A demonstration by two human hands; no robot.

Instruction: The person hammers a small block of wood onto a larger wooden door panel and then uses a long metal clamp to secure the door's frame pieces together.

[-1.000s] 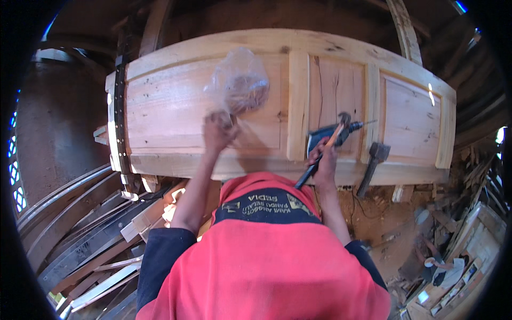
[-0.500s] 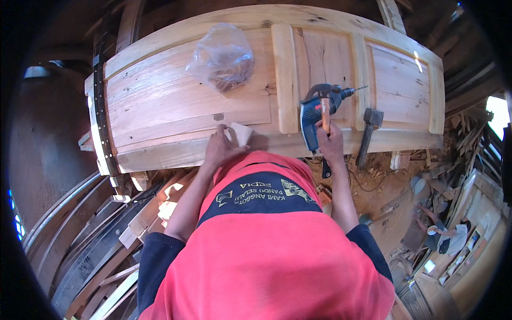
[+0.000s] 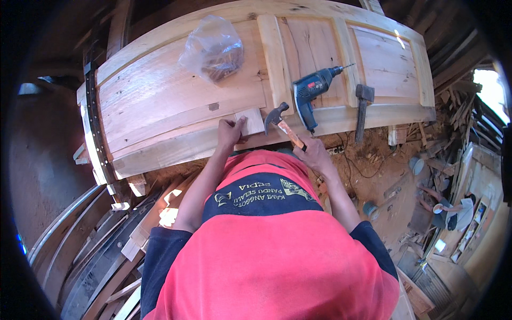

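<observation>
Head view | left hand [image 3: 230, 133] pinches small wood block [image 3: 250, 121] steady on door panel [image 3: 160, 101] | right hand [image 3: 312, 156] grips claw hammer [image 3: 281, 120], head poised beside block | drill [image 3: 311, 96] parked nearby

The wood block [image 3: 249, 121] is a small, pale, roughly square piece lying flat on the door panel [image 3: 176, 101], close to the panel's near edge and about midway along it. Its left side is under the fingertips. The hammer [image 3: 282, 124] has a dark claw head and an orange-brown handle; it is tilted, head up just right of the block over the near edge, handle slanting down past that edge.
</observation>
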